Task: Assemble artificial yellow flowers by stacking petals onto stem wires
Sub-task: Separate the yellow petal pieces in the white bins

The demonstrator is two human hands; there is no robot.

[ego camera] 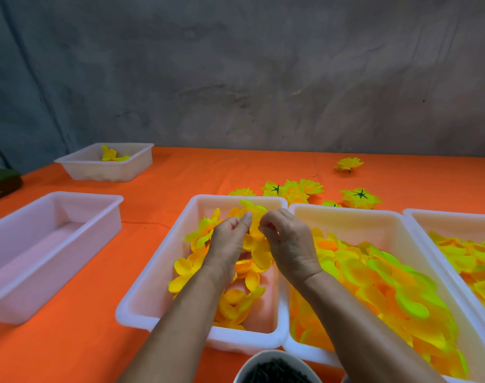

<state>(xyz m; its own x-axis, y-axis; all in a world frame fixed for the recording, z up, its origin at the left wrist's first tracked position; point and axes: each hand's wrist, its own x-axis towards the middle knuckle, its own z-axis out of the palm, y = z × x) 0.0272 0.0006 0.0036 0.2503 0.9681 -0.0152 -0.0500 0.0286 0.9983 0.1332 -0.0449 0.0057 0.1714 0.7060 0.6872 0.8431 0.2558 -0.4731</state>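
Head view. Both hands work above the middle white tray (142, 286). The left hand (228, 241) is curled, thumb raised against the forefinger, pinching a stack of yellow petals (256, 244) held over that tray. The right hand (286, 239) is also curled, its fingertips drawn together at the upper edge of the same stack; whether they pinch a petal or a stem wire cannot be told, as the fingers hide the contact. The held petals are rounded, yellow shading to orange, overlapping in layers between the two hands.

Loose petals (235, 299) of the same colour lie in the tray beneath. The adjoining tray (396, 225) to the right is heaped with flatter yellow-green and orange petal discs (387, 288), and a further tray (418, 217) at the right edge holds more. Finished flowers (360, 197), some showing a dark green calyx, lie on the orange tablecloth (84, 341) beyond the trays. A round bowl (245, 366) of dark small parts stands at the bottom edge. At left stand a bare tray (3, 308) and a smaller far tray (78, 170) with a few petals.
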